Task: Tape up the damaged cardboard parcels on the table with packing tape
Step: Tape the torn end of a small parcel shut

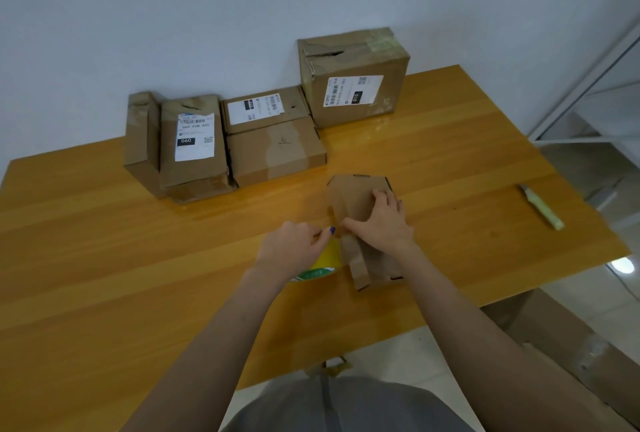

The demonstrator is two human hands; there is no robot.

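Near the front edge of the orange-brown wooden table (138, 258): small flat brown cardboard parcel (349, 199). Right hand (381, 223) presses flat on it; left hand (294, 248) curls round the yellow packing-tape roll (327, 256) just beside it. Worn labelled cardboard boxes (194, 140) line the far edge against the pale grey wall (207, 16). Green-handled knife (542, 208) near the right edge.

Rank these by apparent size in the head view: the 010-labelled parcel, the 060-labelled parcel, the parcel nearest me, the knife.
1. 010-labelled parcel, largest.
2. 060-labelled parcel and nearest parcel: about alike. The nearest one is closer to the camera and partly covered, so these two stay unranked.
3. Knife, smallest.
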